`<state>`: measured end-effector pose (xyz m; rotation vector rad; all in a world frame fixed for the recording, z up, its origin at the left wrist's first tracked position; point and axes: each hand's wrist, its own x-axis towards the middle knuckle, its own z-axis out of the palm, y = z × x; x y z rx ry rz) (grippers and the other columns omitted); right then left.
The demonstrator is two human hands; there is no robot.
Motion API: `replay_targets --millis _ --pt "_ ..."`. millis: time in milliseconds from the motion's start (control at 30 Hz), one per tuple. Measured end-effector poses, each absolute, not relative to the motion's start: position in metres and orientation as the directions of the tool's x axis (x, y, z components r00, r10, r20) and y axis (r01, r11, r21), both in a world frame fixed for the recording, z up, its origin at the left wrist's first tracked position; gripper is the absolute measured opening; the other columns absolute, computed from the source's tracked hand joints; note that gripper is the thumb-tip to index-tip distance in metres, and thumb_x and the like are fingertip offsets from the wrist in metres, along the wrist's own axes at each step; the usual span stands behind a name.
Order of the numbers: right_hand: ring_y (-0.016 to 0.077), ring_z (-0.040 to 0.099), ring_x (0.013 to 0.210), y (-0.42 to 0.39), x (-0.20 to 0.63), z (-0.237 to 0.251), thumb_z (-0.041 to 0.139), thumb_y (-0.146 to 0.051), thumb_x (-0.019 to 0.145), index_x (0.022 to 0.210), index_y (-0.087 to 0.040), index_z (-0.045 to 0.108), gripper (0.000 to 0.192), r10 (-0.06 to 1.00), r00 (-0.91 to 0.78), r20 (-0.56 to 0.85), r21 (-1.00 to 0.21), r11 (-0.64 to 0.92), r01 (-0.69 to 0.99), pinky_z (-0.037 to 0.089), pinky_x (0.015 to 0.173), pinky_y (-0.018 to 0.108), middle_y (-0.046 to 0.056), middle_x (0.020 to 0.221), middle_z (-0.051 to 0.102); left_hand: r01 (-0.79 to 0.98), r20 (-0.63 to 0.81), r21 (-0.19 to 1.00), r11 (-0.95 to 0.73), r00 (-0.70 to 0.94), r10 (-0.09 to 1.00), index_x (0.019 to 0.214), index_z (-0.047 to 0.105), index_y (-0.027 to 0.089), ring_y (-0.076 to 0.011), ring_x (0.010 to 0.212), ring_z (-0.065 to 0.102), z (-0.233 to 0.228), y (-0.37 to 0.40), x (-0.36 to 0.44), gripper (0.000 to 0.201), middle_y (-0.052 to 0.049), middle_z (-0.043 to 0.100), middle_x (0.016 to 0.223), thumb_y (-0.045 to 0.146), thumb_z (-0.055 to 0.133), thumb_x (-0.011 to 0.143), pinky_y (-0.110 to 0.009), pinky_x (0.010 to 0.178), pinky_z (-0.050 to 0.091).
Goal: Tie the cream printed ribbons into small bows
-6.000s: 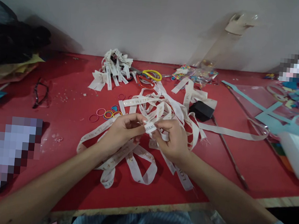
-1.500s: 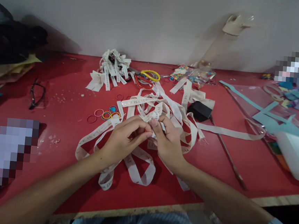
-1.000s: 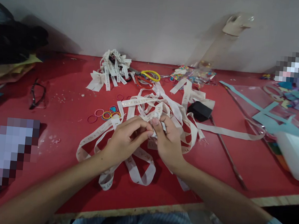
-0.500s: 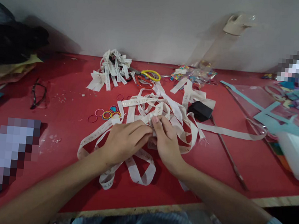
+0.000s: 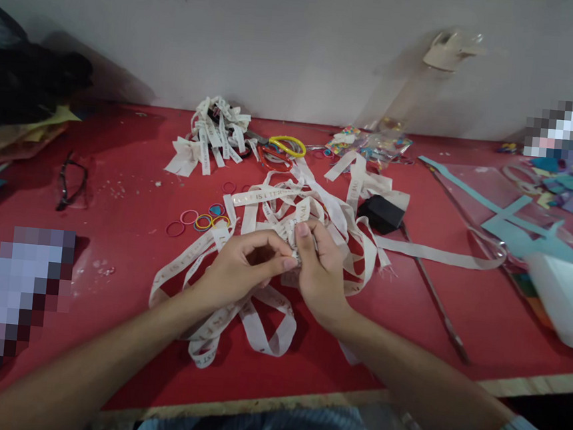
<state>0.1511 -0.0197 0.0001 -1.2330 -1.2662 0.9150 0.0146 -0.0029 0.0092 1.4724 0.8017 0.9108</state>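
My red-topped work table (image 5: 105, 333) fills the frame, its pale wooden edge running along the bottom. At its centre sprawls a tangle of long cream printed ribbon (image 5: 266, 327). Above it, toward the wall, sits a heap of short cut cream ribbon pieces (image 5: 212, 135), with yellow-handled scissors (image 5: 286, 145) just beside it on the right. Small coloured rubber rings (image 5: 200, 219) are scattered left of centre. Black-framed spectacles (image 5: 71, 179) lie at the left. A small black box (image 5: 381, 213) rests right of centre, a thin dark stick (image 5: 434, 295) beside it. Light blue paper cut-outs (image 5: 526, 232) lie at the right.
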Motion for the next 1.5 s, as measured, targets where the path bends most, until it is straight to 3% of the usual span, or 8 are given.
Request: replay_targets --millis 200,467,600,733,833,1167,1300,1500 --pt "0.0124 0.035 0.059 -0.019 0.151 0.002 0.043 -0.043 0.095 0.071 -0.023 0.044 0.032 0.981 0.135 0.141 -0.986 0.127 0.104 0.032 0.057 0.027 -0.004 0.064 0.038 -0.043 0.049 0.999 -0.032 0.487 0.872 0.081 0.058 0.017 -0.0049 0.038 0.041 0.007 -0.003 0.014 0.022 0.007 0.049 0.053 0.038 0.063 0.084 -0.018 0.037 0.037" --pt "0.0119 0.038 0.062 -0.014 0.153 -0.005 0.043 -0.042 0.096 0.071 -0.022 0.044 0.032 0.987 0.109 0.117 -0.989 0.105 0.105 0.033 0.059 0.026 -0.004 0.066 0.039 0.246 0.53 0.686 -0.685 0.477 0.701 0.093 0.063 0.017 -0.0104 0.079 0.06 -0.001 -0.003 0.011 0.006 -0.002 0.066 0.084 0.017 0.059 0.088 -0.021 0.073 0.048" --pt "0.0111 0.04 0.063 -0.014 0.153 -0.005 0.043 -0.039 0.096 0.071 -0.022 0.045 0.031 0.981 0.09 0.169 -0.977 0.155 0.149 0.035 0.06 0.024 -0.004 0.067 0.041 0.234 0.375 0.821 -0.52 0.465 0.801 0.085 0.06 0.017 -0.0091 0.072 0.057 0.004 -0.004 0.012 0.006 0.0 0.062 0.077 0.021 0.058 0.088 -0.02 0.068 0.046" --pt "0.0108 0.042 0.062 -0.015 0.154 -0.003 0.043 -0.038 0.096 0.073 -0.022 0.046 0.029 0.979 0.091 0.181 -0.974 0.166 0.155 0.036 0.059 0.024 -0.004 0.067 0.043 0.046 0.024 0.998 -0.051 0.459 0.888 0.085 0.06 0.016 -0.0067 0.054 0.052 0.009 -0.006 0.014 0.014 0.003 0.056 0.065 0.03 0.061 0.085 -0.018 0.051 0.043" --pt "0.0106 0.042 0.06 -0.016 0.154 -0.003 0.043 -0.039 0.096 0.073 -0.022 0.046 0.029 0.982 0.091 0.167 -0.98 0.155 0.125 0.035 0.057 0.024 -0.004 0.065 0.043 -0.073 -0.132 0.979 0.189 0.478 0.868 0.084 0.061 0.015 -0.0055 0.049 0.05 0.01 -0.006 0.015 0.019 0.005 0.054 0.058 0.033 0.067 0.081 -0.015 0.045 0.039" --pt "0.0102 0.042 0.061 -0.018 0.154 -0.002 0.042 -0.038 0.097 0.076 -0.022 0.047 0.027 0.972 0.108 0.21 -0.963 0.186 0.195 0.037 0.06 0.024 -0.004 0.067 0.043 -0.209 -0.279 0.86 0.465 0.569 0.773 0.084 0.066 0.015 -0.0034 0.051 0.052 0.005 0.001 0.01 0.016 0.0 0.067 0.07 0.028 0.073 0.077 -0.013 0.046 0.043" --pt "0.0101 0.04 0.059 -0.018 0.154 -0.002 0.042 -0.039 0.097 0.074 -0.022 0.046 0.029 0.976 0.112 0.188 -0.966 0.163 0.199 0.036 0.058 0.024 -0.004 0.065 0.041 -0.188 -0.283 0.863 0.468 0.587 0.759 0.082 0.065 0.014 -0.0035 0.049 0.052 0.005 0.0 0.01 0.018 0.0 0.067 0.07 0.029 0.073 0.076 -0.013 0.046 0.043" --pt "0.0103 0.041 0.061 -0.016 0.156 -0.004 0.043 -0.038 0.097 0.074 -0.022 0.046 0.028 0.977 0.121 0.177 -0.971 0.153 0.185 0.035 0.059 0.025 -0.004 0.067 0.044 -0.079 -0.091 0.986 0.144 0.467 0.88 0.085 0.062 0.017 -0.0037 0.051 0.052 0.009 -0.002 0.012 0.015 0.003 0.062 0.068 0.032 0.063 0.085 -0.015 0.051 0.044"
